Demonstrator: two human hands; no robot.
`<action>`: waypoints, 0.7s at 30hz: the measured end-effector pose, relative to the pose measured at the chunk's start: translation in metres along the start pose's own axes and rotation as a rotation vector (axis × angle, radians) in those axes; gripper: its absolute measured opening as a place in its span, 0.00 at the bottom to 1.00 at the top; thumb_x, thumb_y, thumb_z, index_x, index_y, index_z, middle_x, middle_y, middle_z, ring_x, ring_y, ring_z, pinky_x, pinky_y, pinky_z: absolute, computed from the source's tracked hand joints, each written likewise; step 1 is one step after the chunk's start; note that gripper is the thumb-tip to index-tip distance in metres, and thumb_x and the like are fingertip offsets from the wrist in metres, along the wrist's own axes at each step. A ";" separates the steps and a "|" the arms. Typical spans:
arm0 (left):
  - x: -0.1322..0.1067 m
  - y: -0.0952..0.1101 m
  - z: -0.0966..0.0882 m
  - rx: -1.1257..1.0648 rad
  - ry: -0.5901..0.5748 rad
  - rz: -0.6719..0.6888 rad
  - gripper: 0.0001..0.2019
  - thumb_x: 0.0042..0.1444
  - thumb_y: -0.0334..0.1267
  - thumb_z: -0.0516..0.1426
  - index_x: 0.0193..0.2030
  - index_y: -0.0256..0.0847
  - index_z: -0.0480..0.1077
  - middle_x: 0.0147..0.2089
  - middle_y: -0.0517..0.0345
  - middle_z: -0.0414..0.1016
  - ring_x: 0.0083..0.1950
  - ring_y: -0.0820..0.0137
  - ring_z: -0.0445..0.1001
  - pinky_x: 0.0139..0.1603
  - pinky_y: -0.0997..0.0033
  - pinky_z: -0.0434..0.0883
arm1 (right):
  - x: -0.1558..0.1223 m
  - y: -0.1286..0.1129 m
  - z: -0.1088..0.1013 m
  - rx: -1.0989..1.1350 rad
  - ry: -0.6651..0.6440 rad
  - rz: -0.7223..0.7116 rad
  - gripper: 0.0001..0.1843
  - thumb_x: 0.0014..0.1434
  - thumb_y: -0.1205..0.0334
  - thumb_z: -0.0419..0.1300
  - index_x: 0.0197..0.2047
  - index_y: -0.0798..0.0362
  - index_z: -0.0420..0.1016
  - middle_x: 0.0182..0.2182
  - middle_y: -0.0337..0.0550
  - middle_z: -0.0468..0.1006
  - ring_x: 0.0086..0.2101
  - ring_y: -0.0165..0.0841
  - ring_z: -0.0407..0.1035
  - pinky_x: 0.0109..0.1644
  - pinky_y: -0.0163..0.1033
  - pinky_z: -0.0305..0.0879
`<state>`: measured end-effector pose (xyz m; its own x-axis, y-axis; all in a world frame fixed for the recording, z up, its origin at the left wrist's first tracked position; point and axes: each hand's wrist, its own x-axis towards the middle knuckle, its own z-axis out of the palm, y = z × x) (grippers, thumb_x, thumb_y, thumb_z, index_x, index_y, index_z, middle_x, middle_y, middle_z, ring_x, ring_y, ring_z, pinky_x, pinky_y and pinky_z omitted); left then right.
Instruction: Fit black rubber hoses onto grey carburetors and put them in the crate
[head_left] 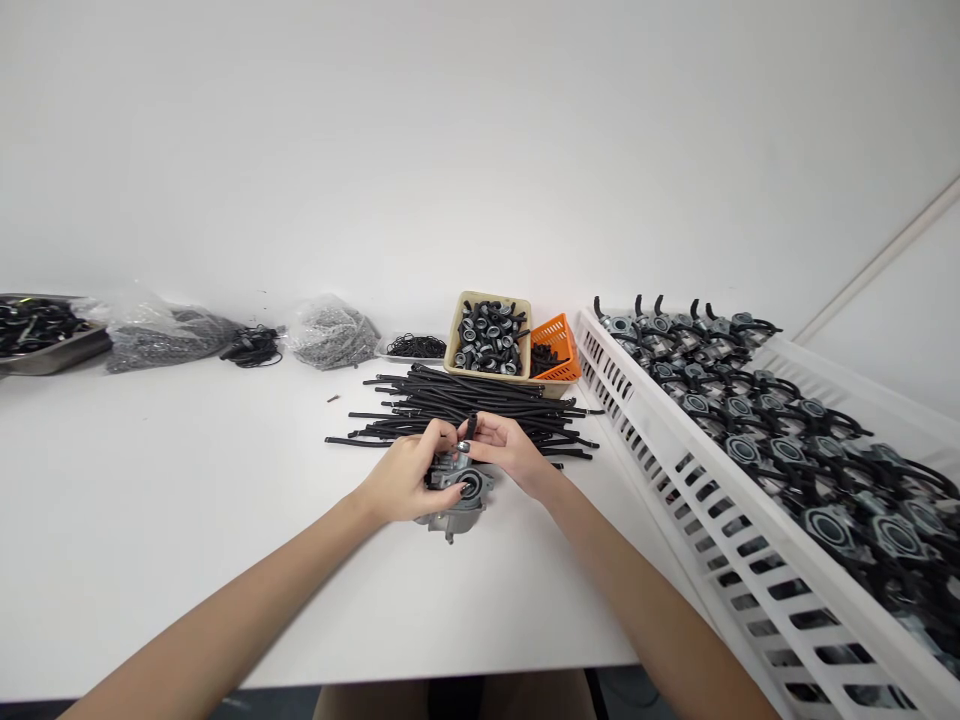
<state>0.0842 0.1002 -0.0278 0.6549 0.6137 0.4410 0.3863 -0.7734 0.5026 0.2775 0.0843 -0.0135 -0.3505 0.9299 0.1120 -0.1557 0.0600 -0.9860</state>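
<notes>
The left hand (405, 478) is clasping a small metal carburetor (444, 521) down against the table (187, 520), apparently letting the surface carry its weight, while the right hand (510, 450) is pinching a short black piece (471, 427) between its fingertips just above it. Black rubber hoses (457, 400) are lying in a loose pile directly behind the hands, within easy reach, with a beige tray (487, 297) of black-and-silver fittings and an orange basket (559, 340) beyond them, and a white slatted crate (637, 400) is holding rows of hosed carburetors (787, 450) well off to the right.
</notes>
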 end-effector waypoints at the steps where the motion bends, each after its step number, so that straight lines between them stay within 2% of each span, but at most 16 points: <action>1: 0.000 0.000 0.000 0.002 0.001 0.000 0.18 0.53 0.46 0.56 0.42 0.45 0.51 0.32 0.63 0.67 0.29 0.69 0.67 0.32 0.71 0.63 | 0.000 0.000 0.000 -0.003 0.000 -0.001 0.18 0.46 0.54 0.72 0.36 0.54 0.74 0.33 0.38 0.74 0.34 0.30 0.71 0.47 0.39 0.67; 21: 0.001 0.001 -0.002 -0.003 -0.017 -0.025 0.17 0.53 0.46 0.55 0.43 0.45 0.51 0.30 0.65 0.67 0.28 0.70 0.67 0.31 0.72 0.62 | 0.000 0.000 0.002 -0.020 0.008 -0.003 0.19 0.46 0.52 0.72 0.36 0.54 0.74 0.32 0.38 0.74 0.36 0.30 0.71 0.46 0.39 0.68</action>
<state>0.0840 0.0999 -0.0256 0.6561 0.6301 0.4153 0.4010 -0.7573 0.5155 0.2762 0.0835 -0.0131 -0.3429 0.9324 0.1144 -0.1386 0.0702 -0.9879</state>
